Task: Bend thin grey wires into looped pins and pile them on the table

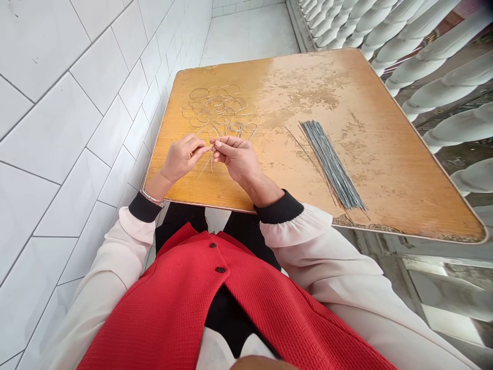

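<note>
My left hand (186, 155) and my right hand (236, 155) meet above the near left part of the table, fingertips pinched close together. Between them is a thin wire (211, 160), bent into a loop above the fingers, with two loose ends crossing below. Just beyond my hands lies a loose heap of wire loops (219, 105), round and tangled over one another. To the right of my right hand rests a bundle of straight grey wires (333, 164), laid side by side. A few single wires (308, 154) lie apart along its left edge.
The wooden table (404, 169) has a worn, peeling surface and a chipped near edge. A white tiled wall (96, 103) runs close along the left. White balusters (435, 67) stand along the right side. Pale floor (250, 33) shows beyond the table.
</note>
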Demonstrator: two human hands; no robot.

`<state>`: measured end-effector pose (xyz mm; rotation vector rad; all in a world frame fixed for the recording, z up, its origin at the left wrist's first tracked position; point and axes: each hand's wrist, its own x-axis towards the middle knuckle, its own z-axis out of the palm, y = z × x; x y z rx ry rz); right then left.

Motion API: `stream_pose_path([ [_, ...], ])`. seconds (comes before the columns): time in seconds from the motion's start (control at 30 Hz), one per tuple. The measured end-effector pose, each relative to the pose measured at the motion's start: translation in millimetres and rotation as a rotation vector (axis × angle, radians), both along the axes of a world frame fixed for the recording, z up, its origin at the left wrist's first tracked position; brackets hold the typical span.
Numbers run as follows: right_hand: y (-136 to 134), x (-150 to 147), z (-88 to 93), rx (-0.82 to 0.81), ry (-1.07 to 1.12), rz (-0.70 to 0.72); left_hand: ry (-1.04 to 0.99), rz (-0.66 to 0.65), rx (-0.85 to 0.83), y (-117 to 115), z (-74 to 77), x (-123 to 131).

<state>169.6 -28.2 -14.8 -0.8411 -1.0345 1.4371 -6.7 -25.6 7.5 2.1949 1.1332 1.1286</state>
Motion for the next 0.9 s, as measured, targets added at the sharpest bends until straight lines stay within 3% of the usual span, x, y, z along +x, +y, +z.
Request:
stream_pose_path([
  [0.27,2.1,-0.6,-2.9,0.009,0.041,0.024,-0.072,-0.006,-0.028,-1.3,2.8,0.7],
  [0.4,1.1,-1.9,-1.0,-0.011,0.024,0.009,-0.031,-0.006,0.01,0.2,0.4,0.4],
  [0.57,1.0,-2.2,-0.9,0.016,0.037,0.03,-0.119,0.002,-0.019,1.7,-5.2,1.4],
  [0.9,1.6,0.4,3.4,-0.004,-0.007,-0.013,-0.489,0.119,-0.366,-23.6,-7.1,3.0],
])
